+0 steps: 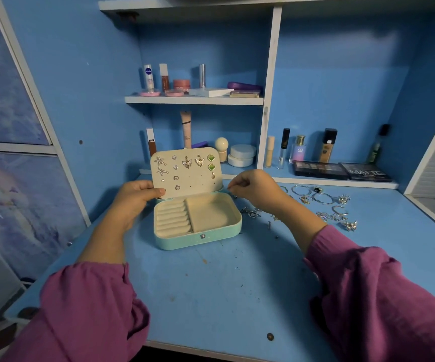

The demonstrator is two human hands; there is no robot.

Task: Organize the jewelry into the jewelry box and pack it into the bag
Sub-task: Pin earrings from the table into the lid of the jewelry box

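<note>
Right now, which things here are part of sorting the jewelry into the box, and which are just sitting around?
Part of the job:
- jewelry box, open
- earring panel, held by the left hand
- right hand, fingers pinched at the panel's edge
- loose rings and earrings on the desk

Just lying about:
- eyeshadow palettes
- foundation bottle
- shelf cosmetics

Hidden and unclear bits

The right hand (254, 188) curls over whatever its fingertips pinch; too small to tell. The left hand (135, 198) covers the lid's (187, 172) near-left corner. Both sleeves (85, 314) run off the near edge.
</note>
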